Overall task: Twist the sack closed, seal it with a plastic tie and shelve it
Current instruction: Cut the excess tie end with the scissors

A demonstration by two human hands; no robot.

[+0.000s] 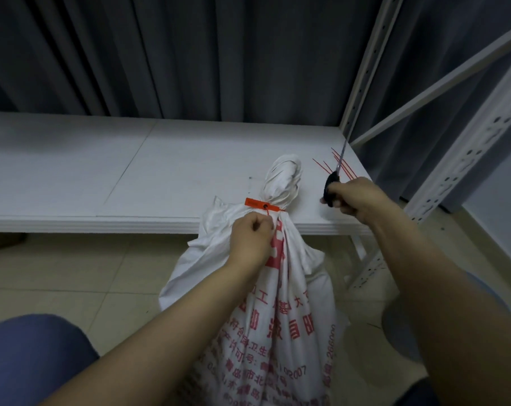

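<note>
A white woven sack [280,315] with red print stands on the floor and leans against the shelf's front edge. Its twisted neck [282,183] lies on the shelf board. An orange plastic tie [261,204] is cinched around the neck, its flat tag sticking out to the left. My left hand [250,238] is closed on the tie's thin tail just below the tag, resting against the sack. To the right of the neck, my right hand [354,199] grips black-handled scissors [335,178], blades pointing up and away.
The white shelf board [102,171] runs across the view, low above a tiled floor. Several spare red ties [335,165] lie at its right end. Perforated white uprights [465,159] stand on the right. Grey curtains hang behind. My blue-clad knee [34,358] is bottom left.
</note>
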